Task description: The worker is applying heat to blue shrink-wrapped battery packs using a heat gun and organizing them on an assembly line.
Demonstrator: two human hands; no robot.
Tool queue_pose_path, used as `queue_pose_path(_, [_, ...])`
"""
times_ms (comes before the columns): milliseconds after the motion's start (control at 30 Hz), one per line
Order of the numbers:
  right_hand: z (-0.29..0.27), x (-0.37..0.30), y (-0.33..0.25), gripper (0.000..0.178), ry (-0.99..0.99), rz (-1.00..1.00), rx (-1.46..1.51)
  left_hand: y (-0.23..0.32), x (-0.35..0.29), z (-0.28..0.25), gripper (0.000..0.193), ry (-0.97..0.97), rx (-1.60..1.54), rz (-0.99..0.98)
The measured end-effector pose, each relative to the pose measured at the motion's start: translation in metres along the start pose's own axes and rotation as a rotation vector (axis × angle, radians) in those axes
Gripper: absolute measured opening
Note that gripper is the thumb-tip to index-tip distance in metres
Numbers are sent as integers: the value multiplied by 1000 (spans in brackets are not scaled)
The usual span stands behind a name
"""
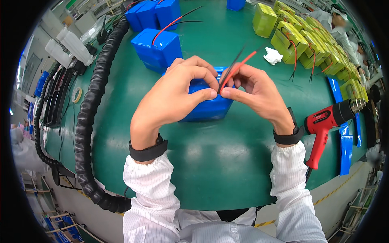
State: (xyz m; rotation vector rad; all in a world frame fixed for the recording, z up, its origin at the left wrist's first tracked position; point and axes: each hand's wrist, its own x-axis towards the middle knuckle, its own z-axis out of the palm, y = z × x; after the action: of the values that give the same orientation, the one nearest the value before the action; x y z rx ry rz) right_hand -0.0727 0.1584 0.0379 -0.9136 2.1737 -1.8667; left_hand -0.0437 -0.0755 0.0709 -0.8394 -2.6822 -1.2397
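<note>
Green worktop (210,170) curves under white-sleeved forearms. At its middle lies a blue-wrapped battery pack (204,107), and both hands meet over it: the left hand (172,97) pinches at the pack's top edge, the right hand (253,91) grips the red and black wires (233,71) rising from it. Its wrap looks already on; the wire end seems unfinished. Right of the pack rests a red heat gun (324,125); left of it runs a black corrugated hose (89,109). Beyond the pack sit more blue packs (156,46) and yellow-green packs (291,34), none blocking.
</note>
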Motion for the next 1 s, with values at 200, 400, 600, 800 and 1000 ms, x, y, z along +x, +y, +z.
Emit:
queue_pose_path(200, [0, 2, -1, 26, -15, -30, 52, 6, 1, -5, 13, -54, 45, -66])
queue_pose_path(400, [-3, -1, 1, 25, -4, -75, -1, 20, -12, -3, 16, -32, 97, -137])
queue_pose_path(600, [7, 3, 5, 18, 15, 26, 122, 36, -35, -24, 30, -103, 155, -195])
queue_pose_path(800, [25, 5, 12, 13, 69, -5, 178, 40, -47, -36, 32, -117, 158, -201])
queue_pose_path(1000, [26, 4, 11, 13, 120, -27, 31, 42, -34, -30, 47, -59, 130, -327])
